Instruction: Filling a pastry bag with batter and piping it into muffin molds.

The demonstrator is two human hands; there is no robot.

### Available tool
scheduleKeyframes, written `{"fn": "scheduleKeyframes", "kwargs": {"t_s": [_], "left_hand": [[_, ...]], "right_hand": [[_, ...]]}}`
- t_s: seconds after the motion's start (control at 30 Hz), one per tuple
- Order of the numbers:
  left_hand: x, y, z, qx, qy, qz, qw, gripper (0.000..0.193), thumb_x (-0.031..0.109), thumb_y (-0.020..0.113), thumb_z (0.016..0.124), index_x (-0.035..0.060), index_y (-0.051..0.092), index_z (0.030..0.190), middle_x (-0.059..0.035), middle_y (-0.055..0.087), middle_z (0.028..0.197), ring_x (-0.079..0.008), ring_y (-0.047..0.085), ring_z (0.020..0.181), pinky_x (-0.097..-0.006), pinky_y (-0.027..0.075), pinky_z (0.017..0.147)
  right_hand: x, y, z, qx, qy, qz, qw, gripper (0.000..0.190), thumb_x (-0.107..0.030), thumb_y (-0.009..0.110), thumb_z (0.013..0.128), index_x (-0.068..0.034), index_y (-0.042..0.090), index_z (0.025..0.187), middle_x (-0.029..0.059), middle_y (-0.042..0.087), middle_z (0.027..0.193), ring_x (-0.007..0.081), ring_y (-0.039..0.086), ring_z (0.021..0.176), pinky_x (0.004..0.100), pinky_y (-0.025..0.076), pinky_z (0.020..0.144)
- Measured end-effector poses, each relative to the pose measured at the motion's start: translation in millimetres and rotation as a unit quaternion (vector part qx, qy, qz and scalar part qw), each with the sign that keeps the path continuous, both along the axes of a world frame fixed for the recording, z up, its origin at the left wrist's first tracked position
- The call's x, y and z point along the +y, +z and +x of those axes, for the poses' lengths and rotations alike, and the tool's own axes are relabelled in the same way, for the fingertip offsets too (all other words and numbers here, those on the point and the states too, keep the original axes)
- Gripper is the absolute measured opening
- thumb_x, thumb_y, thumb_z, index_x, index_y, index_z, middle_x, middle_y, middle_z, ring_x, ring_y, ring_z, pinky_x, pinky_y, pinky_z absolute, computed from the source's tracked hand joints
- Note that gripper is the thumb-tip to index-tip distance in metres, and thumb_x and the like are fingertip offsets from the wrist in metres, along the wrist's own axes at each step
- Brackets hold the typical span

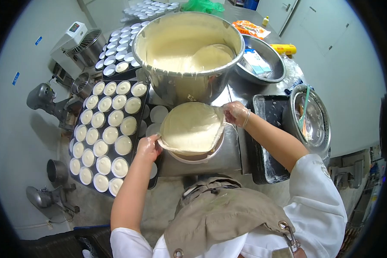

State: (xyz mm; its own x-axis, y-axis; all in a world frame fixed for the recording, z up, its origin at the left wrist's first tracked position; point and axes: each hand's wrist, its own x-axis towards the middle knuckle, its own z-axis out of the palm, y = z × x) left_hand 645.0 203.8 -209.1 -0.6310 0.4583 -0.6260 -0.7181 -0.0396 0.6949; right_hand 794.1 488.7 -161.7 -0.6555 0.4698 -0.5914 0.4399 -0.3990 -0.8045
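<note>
A bag full of pale batter (192, 127), likely a piping bag, sits in a round white tub (193, 158) before me. My left hand (149, 147) pinches the bag's edge at the near left. On the far right side, my right hand (235, 113) grips the same edge, with a pale band around that wrist. Just beyond the bag stands a large steel mixing bowl (183, 77); batter coats its inner wall, and a rounded batter-covered form (213, 57) shows inside it. To the left lies a dark baking tray (133, 132) of batter-filled paper cups (110, 134).
Paper cups (159, 114) on a lower tray lie beside the tub. Another tray of cups (121, 55) is farther back. Stacked black trays (271, 161), a steel colander (325, 129) and a wide steel basin (279, 69) stand right. Mixers (43, 96) line the left wall.
</note>
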Motion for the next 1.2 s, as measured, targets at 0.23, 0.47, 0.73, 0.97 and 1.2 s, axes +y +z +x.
{"fn": "scheduleKeyframes", "kwargs": {"t_s": [0.23,0.47,0.73,0.97,1.2], "left_hand": [[7,22,14,0.261,-0.047,-0.047,0.963,0.019,0.008,0.053,0.076,-0.0052,0.055,0.091,-0.0069,0.059,0.083,-0.0125,0.055,0.071,-0.0223,0.044,0.067],[17,25,-19,0.092,-0.076,-0.1,0.988,0.021,0.007,0.053,0.076,-0.0082,0.057,0.089,-0.0154,0.06,0.082,-0.0222,0.06,0.068,-0.0338,0.05,0.061],[25,21,2,0.366,0.033,-0.101,0.924,0.021,0.005,0.051,0.083,-0.0052,0.058,0.1,-0.0104,0.061,0.091,-0.0144,0.057,0.077,-0.0243,0.044,0.073],[1,26,7,0.294,0.065,0.003,0.953,0.019,0.002,0.049,0.086,-0.0059,0.056,0.101,-0.0082,0.062,0.092,-0.0129,0.058,0.079,-0.0236,0.045,0.073],[-19,75,22,0.295,0.078,-0.035,0.952,0.019,0.002,0.05,0.084,-0.0049,0.057,0.1,-0.0074,0.061,0.086,-0.0103,0.057,0.071,-0.0211,0.047,0.062]], "right_hand": [[-27,12,6,0.051,0.169,0.508,0.843,0.016,-0.011,0.054,0.075,0.004,0.059,0.078,0.0118,0.058,0.062,0.0163,0.057,0.06,0.0284,0.046,0.059],[-11,-2,-30,-0.096,0.073,0.073,0.99,0.01,-0.01,0.058,0.07,0.0,0.06,0.067,0.0088,0.057,0.057,0.0178,0.057,0.052,0.0311,0.047,0.049],[-12,-4,-7,0.111,0.098,0.095,0.984,0.008,-0.008,0.057,0.072,0.0,0.059,0.072,0.0032,0.054,0.058,0.0123,0.051,0.049,0.0237,0.042,0.048],[-3,-10,14,0.023,0.118,0.344,0.931,0.013,-0.009,0.055,0.076,0.004,0.058,0.077,0.0046,0.058,0.065,0.0129,0.055,0.055,0.0266,0.045,0.051],[-27,19,21,0.202,-0.122,0.01,0.972,0.013,0.005,0.049,0.077,0.002,0.057,0.087,0.0081,0.06,0.077,0.0161,0.059,0.064,0.0259,0.05,0.06]]}}
